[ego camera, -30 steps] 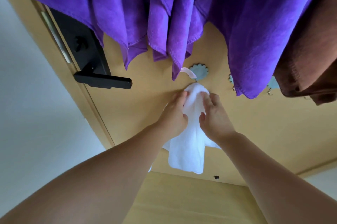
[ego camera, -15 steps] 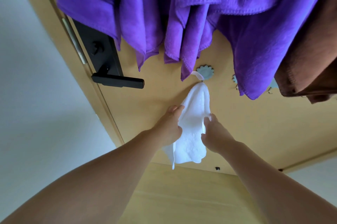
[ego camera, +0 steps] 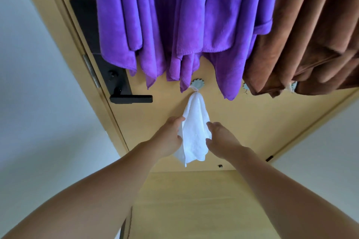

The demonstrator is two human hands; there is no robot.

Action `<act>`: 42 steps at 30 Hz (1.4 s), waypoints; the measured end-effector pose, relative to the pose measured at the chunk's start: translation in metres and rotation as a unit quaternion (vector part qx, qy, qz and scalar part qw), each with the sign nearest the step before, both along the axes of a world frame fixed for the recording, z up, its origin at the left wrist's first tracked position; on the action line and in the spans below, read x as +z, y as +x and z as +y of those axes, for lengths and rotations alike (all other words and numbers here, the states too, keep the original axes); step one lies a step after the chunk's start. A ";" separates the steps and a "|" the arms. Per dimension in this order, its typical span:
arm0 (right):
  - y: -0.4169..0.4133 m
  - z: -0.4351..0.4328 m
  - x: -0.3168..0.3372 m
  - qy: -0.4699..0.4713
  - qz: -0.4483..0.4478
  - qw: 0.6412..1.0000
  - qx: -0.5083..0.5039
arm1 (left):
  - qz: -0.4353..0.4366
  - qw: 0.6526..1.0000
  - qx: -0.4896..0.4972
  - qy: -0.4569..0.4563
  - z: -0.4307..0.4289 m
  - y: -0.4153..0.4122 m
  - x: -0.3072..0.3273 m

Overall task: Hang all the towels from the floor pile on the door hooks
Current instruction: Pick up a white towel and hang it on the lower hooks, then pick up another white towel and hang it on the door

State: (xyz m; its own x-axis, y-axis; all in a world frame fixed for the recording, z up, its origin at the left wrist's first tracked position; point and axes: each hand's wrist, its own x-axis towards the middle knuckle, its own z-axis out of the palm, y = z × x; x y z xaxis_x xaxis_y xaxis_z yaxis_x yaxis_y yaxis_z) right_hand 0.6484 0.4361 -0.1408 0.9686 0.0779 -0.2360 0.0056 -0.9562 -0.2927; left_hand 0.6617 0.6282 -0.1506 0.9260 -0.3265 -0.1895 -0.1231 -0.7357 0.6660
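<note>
The fingers (ego camera: 177,120) of your left hand (ego camera: 169,139) lie straight against the left edge of the white towel (ego camera: 195,122), and your right hand (ego camera: 221,139) is relaxed and wide, holding nothing, just beside its right edge. The towel hangs by its loop from the flower-shaped hook (ego camera: 197,83) on the door (ego camera: 252,122), below the purple towels (ego camera: 194,15) and the brown towel (ego camera: 301,34).

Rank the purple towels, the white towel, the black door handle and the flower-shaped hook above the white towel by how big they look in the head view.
Largest to smallest:
1. purple towels
2. white towel
3. black door handle
4. flower-shaped hook
</note>
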 end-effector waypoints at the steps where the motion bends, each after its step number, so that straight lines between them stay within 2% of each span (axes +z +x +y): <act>1: -0.007 0.000 0.010 0.007 -0.007 1.000 -0.009 | -0.004 1.000 -0.008 -0.001 0.000 -0.006 0.010; 6: -0.046 -0.006 0.064 0.021 -0.056 0.997 -0.043 | -0.045 0.998 -0.051 -0.006 -0.002 -0.030 0.065; 12: -0.096 -0.038 0.145 0.018 -0.136 0.988 -0.072 | -0.160 0.980 -0.116 0.000 -0.027 -0.054 0.142; 16: -0.127 -0.072 0.198 0.010 -0.194 0.977 -0.086 | -0.240 0.959 -0.152 -0.008 -0.063 -0.069 0.196; 22: -0.182 -0.143 0.263 -0.001 -0.256 0.957 -0.135 | -0.306 0.932 -0.188 -0.044 -0.139 -0.094 0.263; 32: -0.315 -0.281 0.326 -0.071 -0.306 0.910 -0.270 | -0.347 0.892 -0.275 -0.087 -0.305 -0.170 0.331; 42: -0.451 -0.367 0.349 -0.137 -0.290 0.838 -0.441 | -0.335 0.823 -0.441 -0.127 -0.456 -0.247 0.352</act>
